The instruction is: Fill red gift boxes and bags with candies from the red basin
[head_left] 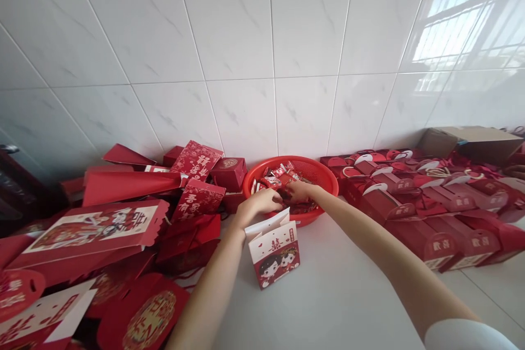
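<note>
We saw wrapped candies (283,172) lying inside the red basket (332,180), where the left hand (264,202) and the right hand (300,190) both reached in among them, though we could not tell whether their fingers pinched any or stood spread. Nearer us, just beside the basket, a paper box (275,254) printed with 2 cartoon figures stood upright on the pale table (328,290), with heaped red boxes (197,161) to the left and rowed cartons (424,238) to the right.

And on the left, a jumbled heap of red boxes (123,224)! Over right, packed rows of red cartons (418,208), 1 cardboard box (476,142) behind, window glare (449,35) gleaming off the tiled wall (238,22)!
</note>
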The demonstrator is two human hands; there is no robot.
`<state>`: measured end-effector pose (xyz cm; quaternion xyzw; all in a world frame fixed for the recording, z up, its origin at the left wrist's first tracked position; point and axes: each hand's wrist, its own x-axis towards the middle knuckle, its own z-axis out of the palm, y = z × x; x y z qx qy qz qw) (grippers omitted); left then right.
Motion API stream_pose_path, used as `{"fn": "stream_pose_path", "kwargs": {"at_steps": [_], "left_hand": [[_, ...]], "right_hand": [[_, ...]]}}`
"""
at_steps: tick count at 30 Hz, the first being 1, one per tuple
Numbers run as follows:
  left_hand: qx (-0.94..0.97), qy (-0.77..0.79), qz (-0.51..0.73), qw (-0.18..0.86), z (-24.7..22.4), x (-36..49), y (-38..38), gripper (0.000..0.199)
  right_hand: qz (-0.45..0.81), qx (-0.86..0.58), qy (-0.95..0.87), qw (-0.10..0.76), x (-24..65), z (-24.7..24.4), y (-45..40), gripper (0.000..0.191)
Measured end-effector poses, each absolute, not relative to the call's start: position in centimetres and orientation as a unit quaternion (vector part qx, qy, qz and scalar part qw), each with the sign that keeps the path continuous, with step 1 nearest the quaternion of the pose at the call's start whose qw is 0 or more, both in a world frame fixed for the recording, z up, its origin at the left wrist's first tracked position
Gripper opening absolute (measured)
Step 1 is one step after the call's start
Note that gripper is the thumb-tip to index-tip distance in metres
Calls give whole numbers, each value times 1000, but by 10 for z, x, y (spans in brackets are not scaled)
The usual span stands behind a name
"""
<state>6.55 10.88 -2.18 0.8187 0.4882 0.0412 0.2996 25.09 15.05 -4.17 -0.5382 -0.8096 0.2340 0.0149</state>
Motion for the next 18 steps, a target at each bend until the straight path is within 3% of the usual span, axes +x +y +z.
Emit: {"fn": "stream_pose_path", "kwargs": {"at_steps": [7,11,18], "left_hand": [[821,503,-16,269,-34,78,123,44],[828,490,-55,265,-32,79,123,52],[845,436,-119,285,-24,90,128,72]], "right_hand": [[382,-570,-715,131,268,-35,152,48],[436,-553,-680,204,278,-31,150,34],[401,-579,-646,296,289,-33,141,24]]}}
